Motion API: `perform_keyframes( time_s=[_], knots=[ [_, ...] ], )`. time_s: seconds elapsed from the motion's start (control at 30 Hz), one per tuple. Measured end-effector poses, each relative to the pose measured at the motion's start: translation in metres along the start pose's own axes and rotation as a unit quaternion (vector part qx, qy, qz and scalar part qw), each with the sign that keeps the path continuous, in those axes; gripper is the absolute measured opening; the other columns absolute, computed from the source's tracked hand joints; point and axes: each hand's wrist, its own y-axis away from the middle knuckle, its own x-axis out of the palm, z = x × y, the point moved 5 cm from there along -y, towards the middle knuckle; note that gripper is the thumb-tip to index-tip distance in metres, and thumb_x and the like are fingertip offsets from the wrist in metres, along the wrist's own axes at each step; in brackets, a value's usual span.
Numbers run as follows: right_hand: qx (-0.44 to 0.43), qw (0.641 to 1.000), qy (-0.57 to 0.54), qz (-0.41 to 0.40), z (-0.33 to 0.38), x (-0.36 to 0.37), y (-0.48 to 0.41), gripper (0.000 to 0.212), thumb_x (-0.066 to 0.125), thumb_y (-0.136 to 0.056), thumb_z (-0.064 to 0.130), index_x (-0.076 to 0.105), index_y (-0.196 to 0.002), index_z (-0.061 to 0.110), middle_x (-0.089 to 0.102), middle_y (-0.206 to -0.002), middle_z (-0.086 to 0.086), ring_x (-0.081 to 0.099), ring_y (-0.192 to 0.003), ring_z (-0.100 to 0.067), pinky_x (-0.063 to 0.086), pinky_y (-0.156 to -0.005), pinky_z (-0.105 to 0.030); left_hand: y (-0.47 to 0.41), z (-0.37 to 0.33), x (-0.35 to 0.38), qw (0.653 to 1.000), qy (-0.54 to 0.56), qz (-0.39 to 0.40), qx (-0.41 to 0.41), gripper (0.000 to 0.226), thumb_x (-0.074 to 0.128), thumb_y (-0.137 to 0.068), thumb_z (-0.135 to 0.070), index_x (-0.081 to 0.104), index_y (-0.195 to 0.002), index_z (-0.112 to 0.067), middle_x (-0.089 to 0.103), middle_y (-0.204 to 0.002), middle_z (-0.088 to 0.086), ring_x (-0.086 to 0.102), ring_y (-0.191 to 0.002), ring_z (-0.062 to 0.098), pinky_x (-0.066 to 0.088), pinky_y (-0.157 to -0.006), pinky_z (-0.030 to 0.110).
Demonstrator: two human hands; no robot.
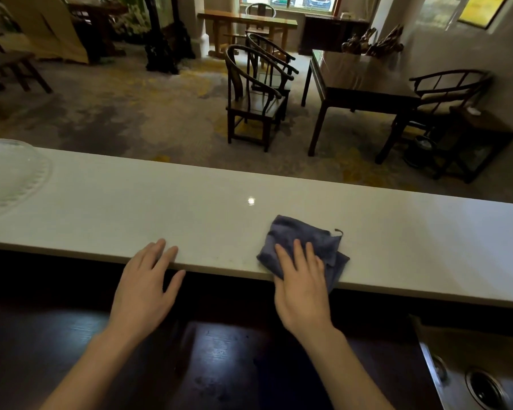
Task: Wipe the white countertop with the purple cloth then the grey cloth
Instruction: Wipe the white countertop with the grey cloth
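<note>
The white countertop (190,208) runs as a long band across the view. A crumpled purple cloth (296,235) lies on it near the front edge, right of centre, with one corner hanging over that edge. My right hand (301,285) presses flat on the cloth's near part, fingers spread over it. My left hand (144,285) rests with its fingertips on the counter's front edge, to the left of the cloth, holding nothing. No grey cloth is in view.
A white ribbed dish (9,176) sits on the counter at the far left. Below the counter is a dark wooden surface (219,359), with a metal sink (474,377) at the lower right. Wooden chairs (255,96) and a dark table (359,81) stand beyond.
</note>
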Motion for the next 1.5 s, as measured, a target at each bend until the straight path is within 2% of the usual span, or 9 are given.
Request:
perform_keyframes(
  time_s=[0.13,0.37,0.53,0.63,0.83,0.97,1.27,1.5],
  knots=[
    [-0.052,0.998,-0.030,0.019,0.043,0.015,-0.001,0.060,0.043,-0.104,0.028,0.024,-0.161,0.026,0.011,-0.171,-0.011,0.000,-0.158,-0.034,0.002,-0.127,-0.048,0.000,0.002,0.001,1.000,0.000,0.002,0.000,0.063,0.038,-0.088,-0.047,0.060,-0.130,-0.006,0.054,-0.141,0.020,0.049,-0.131,0.039,0.038,-0.109,0.049],
    [-0.154,0.985,-0.067,0.045,0.100,0.034,0.001,0.061,0.043,-0.102,0.028,0.025,-0.160,0.025,0.011,-0.171,-0.010,-0.003,-0.158,-0.033,-0.011,-0.123,-0.043,-0.001,0.006,0.002,1.000,0.003,0.009,0.008,0.064,0.036,-0.087,-0.046,0.060,-0.131,-0.007,0.054,-0.142,0.019,0.050,-0.131,0.038,0.040,-0.108,0.050],
    [-0.172,0.981,-0.083,0.042,0.118,0.044,-0.006,0.057,0.035,-0.105,0.040,0.024,-0.160,0.027,0.010,-0.172,-0.007,-0.004,-0.158,-0.031,-0.018,-0.121,-0.041,0.000,0.008,0.004,1.000,0.002,0.011,0.012,0.065,0.036,-0.084,-0.043,0.056,-0.135,-0.008,0.051,-0.145,0.019,0.047,-0.134,0.037,0.038,-0.110,0.049],
    [-0.176,0.980,-0.079,0.047,0.124,0.049,-0.023,0.058,0.038,-0.106,0.033,0.022,-0.160,0.026,0.006,-0.172,-0.005,-0.007,-0.158,-0.027,-0.024,-0.117,-0.036,0.000,0.010,0.007,1.000,0.001,0.011,0.010,0.064,0.039,-0.086,-0.044,0.054,-0.137,-0.009,0.051,-0.145,0.017,0.047,-0.134,0.036,0.038,-0.110,0.048],
    [-0.169,0.982,-0.040,0.080,0.144,0.054,-0.074,0.065,0.048,-0.102,0.022,0.020,-0.161,0.021,0.008,-0.172,-0.008,-0.003,-0.158,-0.030,-0.009,-0.125,-0.044,0.000,0.014,0.010,1.000,0.001,0.004,0.015,0.060,0.042,-0.090,-0.045,0.054,-0.137,-0.011,0.050,-0.146,0.016,0.045,-0.136,0.033,0.037,-0.112,0.045],
    [-0.157,0.982,-0.014,0.103,0.153,0.055,-0.110,0.065,0.047,-0.101,0.013,0.021,-0.161,0.022,0.006,-0.172,-0.008,-0.003,-0.158,-0.032,-0.005,-0.126,-0.046,0.000,0.012,0.010,1.000,0.002,0.005,0.014,0.059,0.042,-0.090,-0.045,0.054,-0.138,-0.013,0.049,-0.148,0.014,0.043,-0.138,0.032,0.037,-0.112,0.046],
    [-0.146,0.986,0.018,0.078,0.157,0.060,-0.162,0.048,0.042,-0.106,0.016,0.036,-0.153,0.020,0.018,-0.170,-0.011,0.011,-0.156,-0.036,0.006,-0.127,-0.051,-0.001,0.012,0.009,1.000,0.001,0.008,0.022,0.056,0.042,-0.090,-0.042,0.056,-0.136,-0.012,0.050,-0.147,0.015,0.045,-0.137,0.032,0.036,-0.113,0.046],
    [-0.101,0.993,0.026,0.057,0.117,0.050,-0.182,0.041,0.040,-0.107,0.018,0.044,-0.147,0.023,0.023,-0.169,-0.007,0.014,-0.156,-0.031,0.008,-0.126,-0.048,-0.001,0.013,0.008,1.000,0.002,0.010,0.020,0.057,0.041,-0.090,-0.043,0.055,-0.136,-0.013,0.049,-0.148,0.014,0.044,-0.138,0.032,0.035,-0.114,0.045]
  ],
)
